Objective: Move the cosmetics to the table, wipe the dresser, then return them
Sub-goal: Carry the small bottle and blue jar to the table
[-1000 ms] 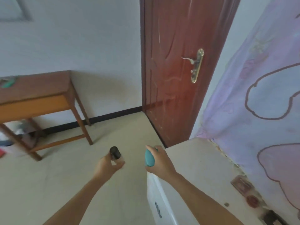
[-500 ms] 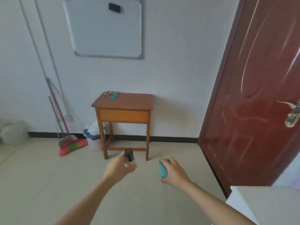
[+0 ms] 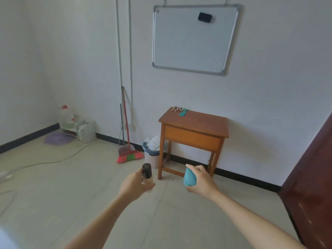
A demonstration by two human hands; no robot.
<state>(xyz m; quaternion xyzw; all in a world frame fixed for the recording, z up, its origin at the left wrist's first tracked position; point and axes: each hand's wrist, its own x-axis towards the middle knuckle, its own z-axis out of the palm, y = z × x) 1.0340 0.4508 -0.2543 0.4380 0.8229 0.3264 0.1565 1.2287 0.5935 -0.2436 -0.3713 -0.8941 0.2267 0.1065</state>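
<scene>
You're carrying two cosmetics across the room toward the small wooden worktop (image 3: pixel 201 121), which is standing well ahead of both hands, against the wall under the whiteboard (image 3: pixel 194 40).

Your left hand (image 3: pixel 136 186) is gripping a small bottle (image 3: pixel 147 174), fingers wrapped round its clear lower body. Its long axis is running roughly vertical, dark cap up, tilted a touch away from you. Your right hand (image 3: pixel 202 180) is closing round a teal egg-shaped case (image 3: pixel 189 177), prob. a sponge holder, though I can't tell for sure. Its narrow end is pointing up and slightly left, fat end down by the palm.

Progress, judging by what's showing: you're still in step one, the move-out. A teal comb (image 3: pixel 183 112) and a few small stick-like items (image 3: pixel 177 109) are already lying on the far-left corner of the worktop, ahead of and above your right hand, so at least one load seems done. The dresser isn't in view, so I can't tell what's left on it. Wiping and the return trip look not yet started; no cloth is showing in either hand.

Next you're needing to close the gap and set both pieces down upright, clear of the comb. Broom (image 3: pixel 129 155) and waste bin (image 3: pixel 151 151) are sitting just left of the worktop legs, beyond your left hand, out of your path.
</scene>
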